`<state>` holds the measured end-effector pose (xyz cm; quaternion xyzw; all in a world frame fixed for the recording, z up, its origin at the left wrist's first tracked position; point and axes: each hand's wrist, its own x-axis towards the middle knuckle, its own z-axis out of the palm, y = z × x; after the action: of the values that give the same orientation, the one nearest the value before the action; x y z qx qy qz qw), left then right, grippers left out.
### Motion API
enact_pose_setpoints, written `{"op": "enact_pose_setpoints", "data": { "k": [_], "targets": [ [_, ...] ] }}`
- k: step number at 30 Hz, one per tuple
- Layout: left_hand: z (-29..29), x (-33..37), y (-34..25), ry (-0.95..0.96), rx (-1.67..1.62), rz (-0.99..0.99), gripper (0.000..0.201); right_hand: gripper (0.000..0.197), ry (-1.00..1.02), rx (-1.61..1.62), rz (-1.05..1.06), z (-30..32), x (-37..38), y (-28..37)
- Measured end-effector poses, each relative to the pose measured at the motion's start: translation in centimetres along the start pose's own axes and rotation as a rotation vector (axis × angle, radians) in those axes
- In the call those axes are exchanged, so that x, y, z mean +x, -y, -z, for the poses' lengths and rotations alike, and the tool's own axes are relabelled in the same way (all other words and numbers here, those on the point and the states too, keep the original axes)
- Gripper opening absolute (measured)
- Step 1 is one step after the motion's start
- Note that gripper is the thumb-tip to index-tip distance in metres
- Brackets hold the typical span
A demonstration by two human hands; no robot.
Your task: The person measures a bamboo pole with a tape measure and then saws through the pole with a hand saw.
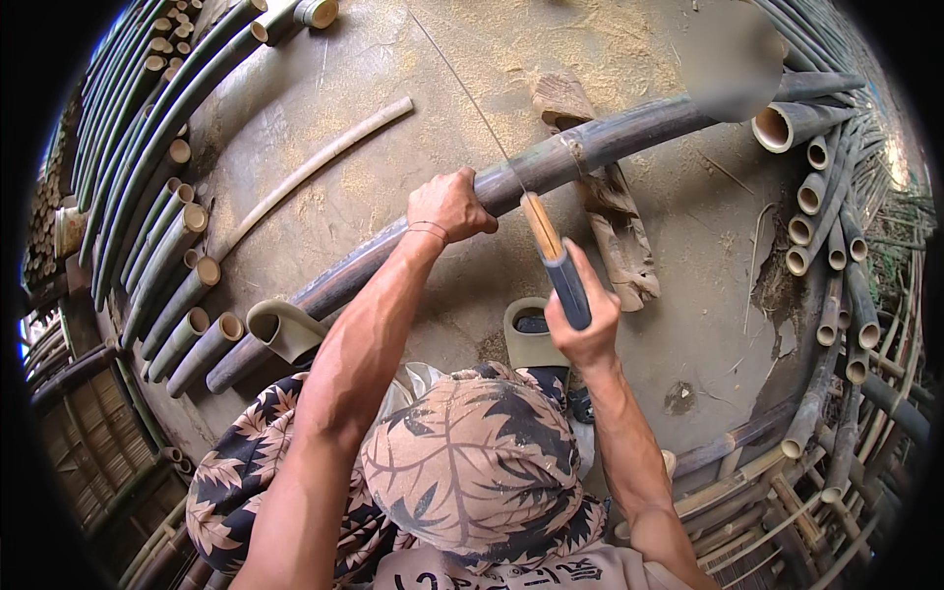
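Bamboo stacks [110,177] flank the dark pole [615,141] crossing a wooden block [625,254].

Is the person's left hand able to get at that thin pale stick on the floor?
Probably yes: only floor shows between the left hand and the pale stick, though it would have to leave the dark bamboo pole first.

One head-worn fisheye looks steeply down from nearby.
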<state>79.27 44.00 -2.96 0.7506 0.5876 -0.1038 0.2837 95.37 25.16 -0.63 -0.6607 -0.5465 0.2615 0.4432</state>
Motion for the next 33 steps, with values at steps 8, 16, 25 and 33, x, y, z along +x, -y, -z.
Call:
{"op": "enact_pose_setpoints", "data": {
  "k": [8, 16, 25, 33],
  "targets": [
    [0.2, 0.1, 0.8, 0.035, -0.008, 0.036, 0.057, 0.054, 0.151, -0.063, -0.038, 10.4, -15.4, -0.7],
    [-0.7, -0.1, 1.5, 0.082, -0.005, 0.011, 0.058, 0.053, 0.051, -0.056, 0.014, 2.6, -5.0, -0.4],
    [-0.8, 1.3, -0.7, -0.001, 0.048, 0.004, 0.057, 0.057, 0.009, -0.003, 0.09, 0.8, -1.1, -3.6],
    [0.5, 1.1, 1.4, 0.078, -0.004, 0.02, 0.058, 0.051, 0.125, -0.185, -0.019, 11.1, -16.1, 0.5]
  ]
}}
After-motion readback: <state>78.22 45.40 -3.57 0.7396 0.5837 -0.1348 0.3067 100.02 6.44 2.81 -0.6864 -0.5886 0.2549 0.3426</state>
